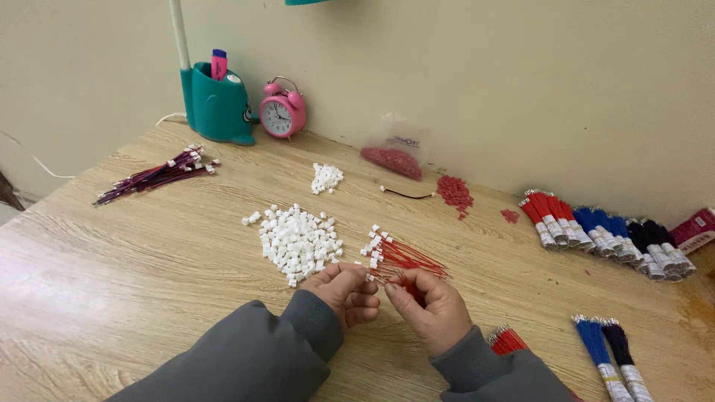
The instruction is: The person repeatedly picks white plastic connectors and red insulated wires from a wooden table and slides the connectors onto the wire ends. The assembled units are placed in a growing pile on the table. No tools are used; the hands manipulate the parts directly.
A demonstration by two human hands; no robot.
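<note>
1. Far left of the wooden table [134, 253]: a bundle of dark purple-and-red wires [153, 176] with white ends lies well apart from the hands. Behind it stand a teal desk-lamp base [216, 108], with a pink marker in its holder, and a pink alarm clock [282, 112].
2. Centre-left: a large heap of white plastic connector housings [296, 242] lies just beside the left hand; a smaller heap [326, 177] sits further back.
3. Left hand [344, 292]: fingers curled, tips pinched together toward the right hand. It appears to grip 1 small white housing, though the piece is too small to confirm.
4. Between the heap and the right hand: a fan of red wires [406, 257] already fitted with white housings rests on the table, touching the fingertips.
5. Right hand [432, 309]: closed around a red wire, thumb and forefinger meeting the left hand's tips.
6. Judgement: the step in hand is seating a wire's terminal into a housing. The next move likely calls for fine alignment and a firm push, then adding the piece to the fan.
7. Right: a clear bag of red pieces [393, 158], loose red pieces [454, 193], and taped bundles of red, blue and black wires [603, 231] along the wall; more bundles [607, 350] lie near the right sleeve.
</note>
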